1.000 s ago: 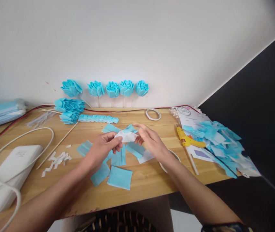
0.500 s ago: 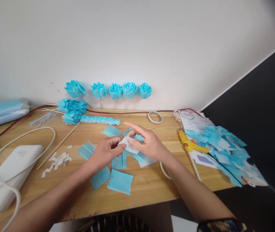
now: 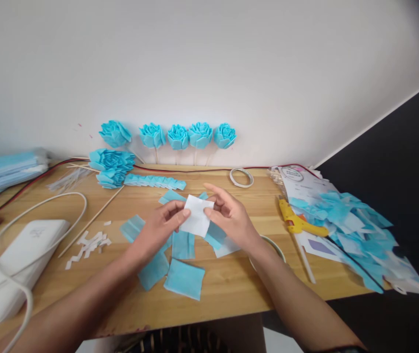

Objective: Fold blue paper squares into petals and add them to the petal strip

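A small white square of thin fabric or paper (image 3: 196,218) is held up flat above the middle of the table. My left hand (image 3: 170,219) pinches its left edge between thumb and fingers. On the opposite edge, my right hand (image 3: 230,212) grips with the thumb in front and fingers behind, the index finger raised. Beneath and around both hands lie several light-blue squares, among them a near one (image 3: 185,278) and one under the white piece (image 3: 183,244). A row of overlapping folded blue pieces (image 3: 155,181) lies just beyond.
Blue fabric flowers on sticks (image 3: 201,135) lean against the wall, others (image 3: 112,160) lying left. A tape roll (image 3: 241,177) is at the back. Rightward are a yellow glue gun (image 3: 298,220) and a blue scrap pile (image 3: 349,220). A white power bank (image 3: 29,264) and paper strips (image 3: 90,245) occupy the left.
The white piece, crumpled and tilted between my fingers before, is now spread flat and facing me. My right hand has shifted slightly right, and the view has moved a little.
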### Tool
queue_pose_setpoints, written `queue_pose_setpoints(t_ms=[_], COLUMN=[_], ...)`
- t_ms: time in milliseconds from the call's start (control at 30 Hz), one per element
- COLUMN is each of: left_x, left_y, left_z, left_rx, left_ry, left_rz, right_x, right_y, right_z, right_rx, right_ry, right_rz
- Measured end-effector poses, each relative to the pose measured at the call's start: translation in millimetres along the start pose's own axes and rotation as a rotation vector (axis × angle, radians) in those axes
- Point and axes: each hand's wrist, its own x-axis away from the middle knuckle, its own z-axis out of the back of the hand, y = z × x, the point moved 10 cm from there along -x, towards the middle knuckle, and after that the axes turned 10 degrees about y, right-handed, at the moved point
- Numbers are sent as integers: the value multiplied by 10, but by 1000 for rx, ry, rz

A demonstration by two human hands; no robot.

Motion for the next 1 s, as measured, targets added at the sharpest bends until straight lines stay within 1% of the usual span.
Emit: queue_pose_setpoints(t_ms=[67,200,300,367,433,533,600,667,733,833,933,1000], left_x=[-18,-67,-66,-43,-13,18,14,-4,-18,-8,27,36], left_y=[-52,-102,-85,-50,-9,24,40,59,66,57,-6,-68], left_z=[-8,81,65,15,-33,-60,-31,34,77,23,-70,-91], left_rx=[22,36,12,-42,-126,-222,-192,-103,-20,15,-59,-92], left_ry=[-8,39,-1,-48,-82,-89,-56,-2,28,-33,-121,-133], left_rz=[33,45,37,10,-38,-97,-108,-98,-70,-19,28,59], right_x=[0,-13,-30,-30,-15,9,10,-1,-20,-36,-28,-14], right_y=[14,-24,-82,-97,-93,-60,-34,-29,-46,-87,-97,-90], right_z=[2,38,103,106,58,-2,-5,23,75,126,115,99], right_rx=[-18,-33,-21,-10,-3,73,100,59,5,-37,-35,-29], right_ry=[1,-10,-1,-22,-74,-109,-89,-41,27,99,111,100], right_rz=[-13,-19,-7,2,19,45,32,6,-5,19,37,32])
